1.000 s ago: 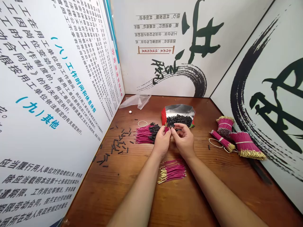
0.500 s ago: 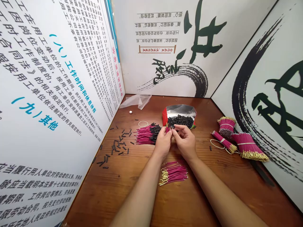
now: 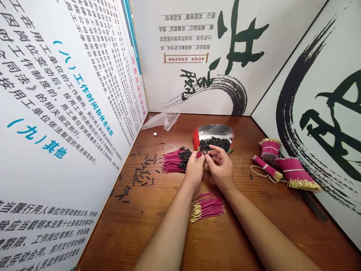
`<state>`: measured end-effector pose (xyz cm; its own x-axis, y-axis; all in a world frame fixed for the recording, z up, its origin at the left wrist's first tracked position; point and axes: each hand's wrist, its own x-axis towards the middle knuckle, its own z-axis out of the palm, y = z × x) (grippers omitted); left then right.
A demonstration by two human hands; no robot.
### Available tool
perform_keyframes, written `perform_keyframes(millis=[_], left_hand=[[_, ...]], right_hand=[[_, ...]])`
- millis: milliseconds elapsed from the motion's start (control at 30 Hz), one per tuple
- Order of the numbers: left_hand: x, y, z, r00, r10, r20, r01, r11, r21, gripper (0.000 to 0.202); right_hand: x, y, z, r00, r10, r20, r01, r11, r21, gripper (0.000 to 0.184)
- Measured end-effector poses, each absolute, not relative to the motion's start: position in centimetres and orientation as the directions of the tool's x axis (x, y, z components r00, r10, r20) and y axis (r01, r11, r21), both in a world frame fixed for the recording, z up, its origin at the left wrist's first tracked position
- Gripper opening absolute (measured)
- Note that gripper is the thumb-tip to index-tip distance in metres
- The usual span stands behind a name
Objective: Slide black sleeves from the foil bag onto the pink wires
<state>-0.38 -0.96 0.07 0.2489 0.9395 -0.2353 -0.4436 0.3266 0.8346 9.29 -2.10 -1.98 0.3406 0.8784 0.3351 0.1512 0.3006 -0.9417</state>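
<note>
My left hand (image 3: 194, 169) is closed on a small bunch of pink wires (image 3: 199, 153) whose tips stick up between my hands. My right hand (image 3: 220, 165) pinches at those tips, fingers pressed together; what it grips is too small to name. Just beyond my hands lies a red foil-lined pouch (image 3: 214, 132) holding several short black sleeves (image 3: 216, 143). Left of my hands lies a pile of pink wires with black-sleeved ends (image 3: 176, 159). Under my forearms lies a loose bundle of pink wires with gold pins (image 3: 207, 206).
Tied pink wire bundles with gold ends (image 3: 293, 169) lie at the right by the wall panel. Loose black sleeves (image 3: 139, 176) are scattered at the left. A rubber band (image 3: 170, 148), a clear plastic bag (image 3: 162, 120) and printed boards surround the wooden table (image 3: 231, 241).
Both hands stay together in the same spot with only slight finger movement; the view has shifted a little.
</note>
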Motion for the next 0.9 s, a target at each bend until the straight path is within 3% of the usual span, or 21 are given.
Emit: perform_keyframes(millis=[167, 500, 667, 800, 900], left_hand=[[-0.5, -1.0, 0.3, 0.263, 0.933, -0.245, -0.456, 0.344, 0.821, 0.021], [-0.6, -0.9, 0.2, 0.264, 0.933, -0.245, -0.435, 0.342, 0.833, 0.009], [-0.7, -0.7, -0.2, 0.274, 0.932, -0.239, -0.465, 0.346, 0.815, 0.025], [-0.6, -0.6, -0.4, 0.246, 0.934, -0.261, -0.497, 0.352, 0.793, 0.027], [-0.6, -0.4, -0.5, 0.245, 0.939, -0.242, -0.542, 0.34, 0.769, 0.025]], right_hand=[[9.5, -2.1, -2.1, 0.349, 0.863, 0.364, 0.192, 0.315, -0.93, 0.026], [9.6, -2.0, -2.3, 0.371, 0.856, 0.36, 0.218, 0.296, -0.93, 0.018], [10.0, -2.0, -1.8, 0.375, 0.831, 0.411, 0.301, 0.31, -0.902, 0.016], [11.8, -0.3, 0.5, 0.3, 0.789, 0.537, 0.577, 0.298, -0.761, 0.018], [13.3, 1.7, 2.1, 0.087, 0.885, 0.457, 0.858, 0.166, -0.485, 0.021]])
